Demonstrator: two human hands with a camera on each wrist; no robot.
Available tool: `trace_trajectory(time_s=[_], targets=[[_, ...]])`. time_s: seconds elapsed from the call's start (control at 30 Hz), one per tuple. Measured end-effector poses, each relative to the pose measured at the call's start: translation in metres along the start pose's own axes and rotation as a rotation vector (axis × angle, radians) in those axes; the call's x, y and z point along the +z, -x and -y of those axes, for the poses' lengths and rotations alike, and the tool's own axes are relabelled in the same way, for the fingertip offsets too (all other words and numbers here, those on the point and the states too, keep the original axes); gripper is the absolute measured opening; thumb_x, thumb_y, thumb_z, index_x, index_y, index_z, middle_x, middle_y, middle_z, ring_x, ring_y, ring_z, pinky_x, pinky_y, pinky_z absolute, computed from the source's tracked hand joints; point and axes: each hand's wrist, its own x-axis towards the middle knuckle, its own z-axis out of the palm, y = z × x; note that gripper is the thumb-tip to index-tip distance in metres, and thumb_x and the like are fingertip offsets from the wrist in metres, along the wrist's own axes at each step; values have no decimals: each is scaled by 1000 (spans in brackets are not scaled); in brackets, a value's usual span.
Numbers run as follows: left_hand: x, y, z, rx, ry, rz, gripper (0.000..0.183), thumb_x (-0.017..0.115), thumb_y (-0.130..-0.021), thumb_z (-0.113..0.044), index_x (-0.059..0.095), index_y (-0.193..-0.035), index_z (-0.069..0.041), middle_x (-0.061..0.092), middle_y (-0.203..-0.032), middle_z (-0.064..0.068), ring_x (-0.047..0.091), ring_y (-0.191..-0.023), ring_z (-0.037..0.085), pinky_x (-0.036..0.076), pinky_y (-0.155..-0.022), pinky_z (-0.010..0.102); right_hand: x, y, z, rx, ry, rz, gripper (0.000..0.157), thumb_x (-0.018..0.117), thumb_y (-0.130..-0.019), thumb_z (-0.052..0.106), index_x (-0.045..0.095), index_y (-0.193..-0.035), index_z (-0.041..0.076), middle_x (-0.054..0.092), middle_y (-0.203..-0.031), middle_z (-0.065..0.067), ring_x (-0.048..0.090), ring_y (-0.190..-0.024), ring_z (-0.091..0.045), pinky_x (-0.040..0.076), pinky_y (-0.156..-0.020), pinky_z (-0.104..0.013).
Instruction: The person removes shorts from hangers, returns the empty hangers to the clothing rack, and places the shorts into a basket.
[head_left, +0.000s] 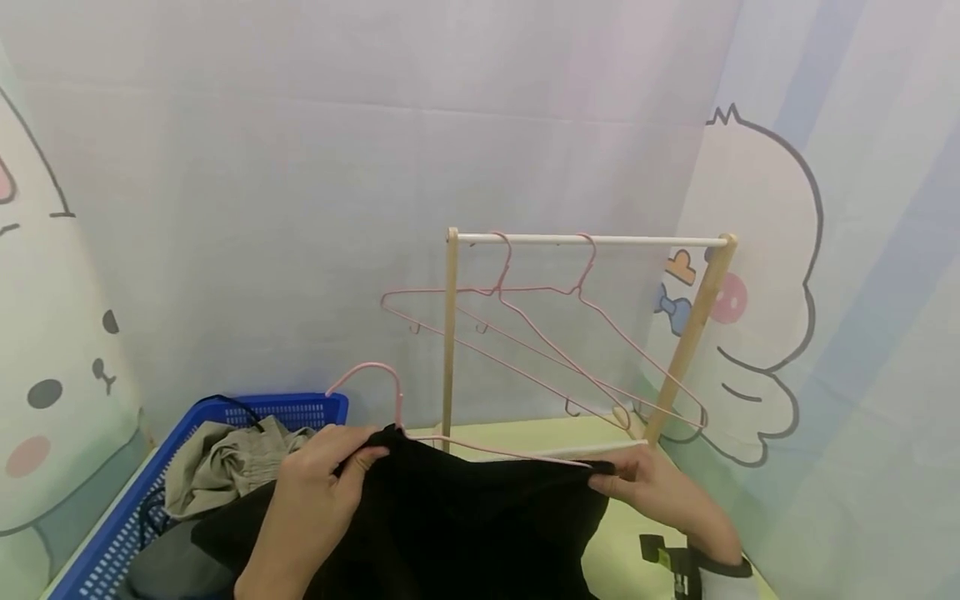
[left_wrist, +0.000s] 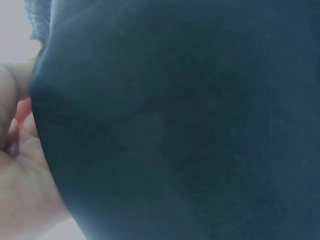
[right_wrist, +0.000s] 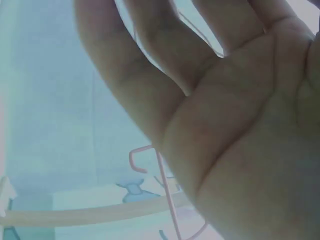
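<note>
A black garment [head_left: 480, 525] hangs stretched between both hands, along the arm of a pink hanger [head_left: 399, 402] whose hook rises above the cloth. My left hand [head_left: 318, 487] pinches its top edge just left of the hook. At the hanger's right end, my right hand [head_left: 656, 487] pinches the other upper corner between thumb and fingers. Dark cloth [left_wrist: 175, 120] fills most of the left wrist view, with the left hand [left_wrist: 25, 185] at its edge. The right wrist view shows the palm of the right hand [right_wrist: 235, 130]; the fingertips are out of frame there.
Behind the hands stands a small rack with a white rail [head_left: 637, 241] and wooden posts [head_left: 450, 342]. Two bare pink hangers [head_left: 540, 337] hang on it. A blue basket [head_left: 300, 408] at the left holds beige clothing [head_left: 217, 467] and grey clothing [head_left: 176, 562]. Printed curtains surround the pale green table [head_left: 622, 542].
</note>
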Motion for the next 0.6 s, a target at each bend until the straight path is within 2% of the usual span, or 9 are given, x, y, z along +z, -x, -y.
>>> trace_trajectory(time_s=[0.07,0.27,0.33,0.4,0.5,0.6], targets=[[0,0,0,-2,2,-2,24,79,-88,-1,80,-108,-16,73,-96,-7,62,-80,4,48,-61,20,-1,2,-2,2,-43,18,28,67,-101,10,73,-127,6,27,-58,-6,23,-52,2,28,-44,-23],[-2,0,2,-26,-26,-21,22,79,-88,1,80,-106,-12,74,-95,-4,66,-82,8,46,-67,13,-7,6,-5,-3,-43,11,27,65,-102,9,74,-127,11,22,-59,-7,20,-51,-2,26,-43,-27],[-3,0,2,-31,-27,-23,22,79,-88,1,80,-107,-11,74,-94,-4,65,-81,8,45,-67,11,-8,7,-3,15,-32,7,18,65,-102,12,77,-115,9,23,-57,-1,24,-51,-1,32,-45,-26],[-3,-1,2,-27,-25,-24,22,79,-88,0,81,-106,-12,74,-94,-4,65,-81,7,44,-67,10,-6,6,-1,46,-25,-4,10,67,-101,14,75,-98,9,31,-58,5,34,-54,1,40,-50,-25],[-4,-1,0,-11,-12,-28,21,80,-87,1,81,-104,-12,74,-93,-5,64,-80,6,44,-66,11,-3,4,0,101,-21,-18,23,69,-100,17,66,-79,9,46,-63,12,48,-60,0,50,-60,-25],[-5,-2,-2,9,-2,-40,23,81,-86,2,81,-104,-12,74,-91,-5,62,-78,5,43,-64,12,-2,3,-2,134,-43,-24,22,70,-100,17,68,-80,7,53,-65,10,55,-62,-2,55,-62,-27]])
